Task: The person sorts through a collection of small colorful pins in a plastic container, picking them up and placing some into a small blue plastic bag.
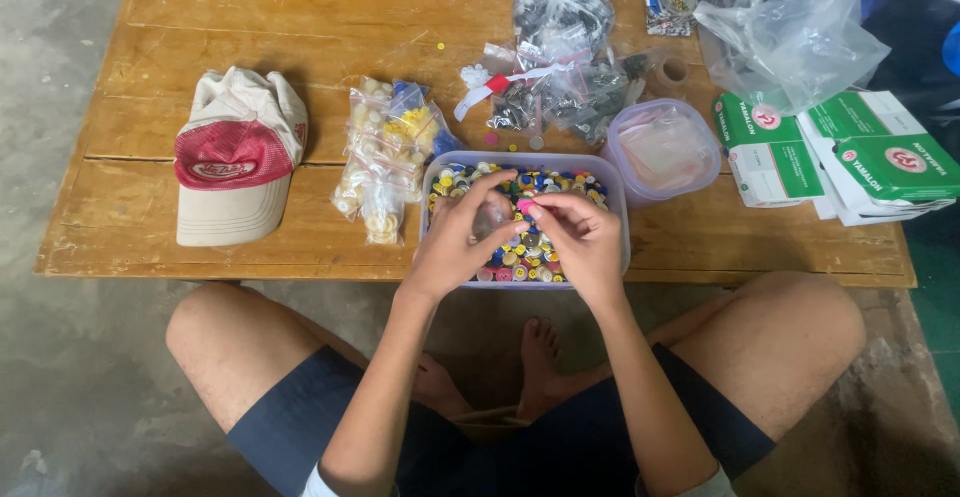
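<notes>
While your left hand (455,242) and right hand (580,242) pinch shut on a small pink cap (524,206) over the tub of caps (612,179) (near table (150,217) edge), a loose grip could drop it among lookalikes.

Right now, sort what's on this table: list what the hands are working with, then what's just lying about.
In hand: left hand, right hand, small clear plastic bag, rectangular clear tub of coloured caps.

Lying about: red-and-beige cap, green-and-white boxes, round lidded plastic container, filled clear bags.
</notes>
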